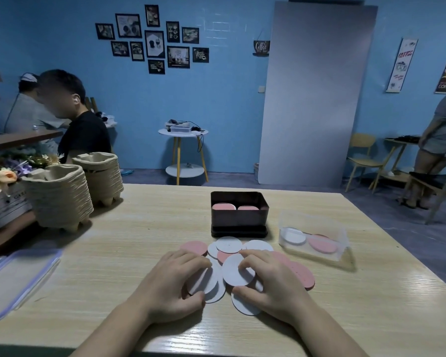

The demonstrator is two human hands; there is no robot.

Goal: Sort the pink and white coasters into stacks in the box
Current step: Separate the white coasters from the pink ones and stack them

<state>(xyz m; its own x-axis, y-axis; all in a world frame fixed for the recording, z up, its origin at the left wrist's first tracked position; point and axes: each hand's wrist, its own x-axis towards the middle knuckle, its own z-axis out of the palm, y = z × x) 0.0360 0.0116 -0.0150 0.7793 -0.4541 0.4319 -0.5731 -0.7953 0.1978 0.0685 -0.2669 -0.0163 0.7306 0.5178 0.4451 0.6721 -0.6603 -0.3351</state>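
Observation:
A loose pile of round pink and white coasters (228, 244) lies on the wooden table (139, 228) in front of me. My left hand (173, 282) grips a white coaster (202, 280) between thumb and fingers at the pile's left. My right hand (271, 282) holds another white coaster (236, 273), tilted up from the pile. Pink coasters (300, 273) spread to the right under that hand. The clear plastic box (313, 238) at the right holds one white coaster (294, 236) and one pink coaster (322, 244) side by side.
A dark tin (238, 220) with pink coasters inside stands just behind the pile. Two stacks of paper-pulp trays (62, 194) and flowers sit at the left. A clear lid (18, 276) lies at the left edge. People and chairs are beyond the table.

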